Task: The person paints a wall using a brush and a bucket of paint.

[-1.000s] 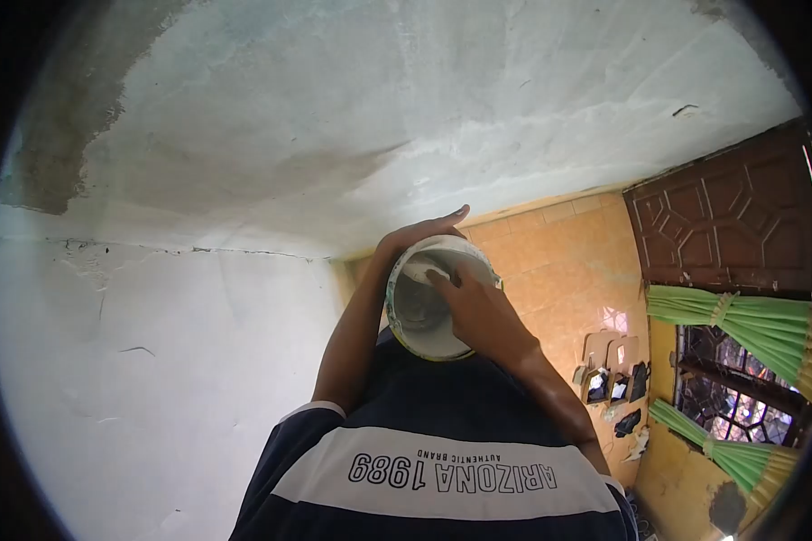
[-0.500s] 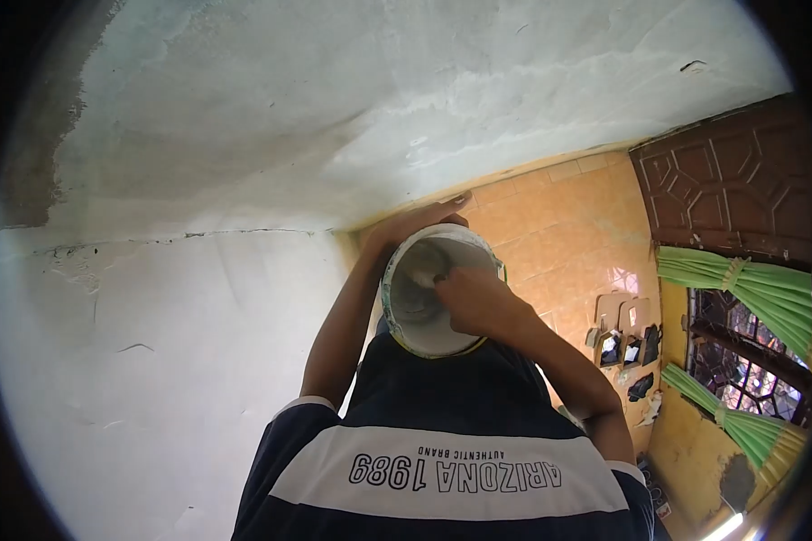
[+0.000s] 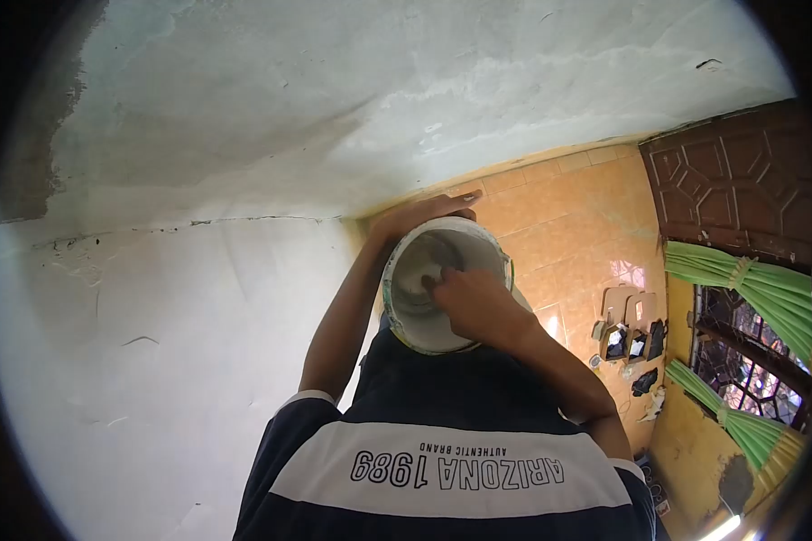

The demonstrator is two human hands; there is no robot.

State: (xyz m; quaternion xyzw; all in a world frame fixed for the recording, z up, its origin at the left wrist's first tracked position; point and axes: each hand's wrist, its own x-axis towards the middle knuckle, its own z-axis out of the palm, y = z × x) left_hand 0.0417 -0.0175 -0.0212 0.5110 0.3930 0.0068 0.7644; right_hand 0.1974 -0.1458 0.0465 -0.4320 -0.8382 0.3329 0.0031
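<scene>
A white bucket (image 3: 395, 298) with a stained rim is held upright against my body, its opening facing me. My left hand (image 3: 429, 213) wraps around the bucket's far side. Some of its fingers stretch out past the rim and others press against the wall. Inside the opening is my right hand (image 3: 478, 305), its fingers closed. Whatever tool it grips is mostly hidden; only a greyish blurred shape shows near the fingertips. Pale grey residue coats the bucket's inner wall.
A grey-white patchy wall (image 3: 244, 108) meets a paler wall (image 3: 153, 361) with cracks at the left. Orange tiles (image 3: 550, 216) lie beyond the bucket. Further right are cardboard boxes (image 3: 630, 311) with dark items, a brown door (image 3: 731, 180) and a window with green curtains (image 3: 740, 275).
My right hand has shifted slightly left and down within the bucket, and the greyish shape by its fingers has changed position. My left hand still holds the bucket. The view has tilted slightly.
</scene>
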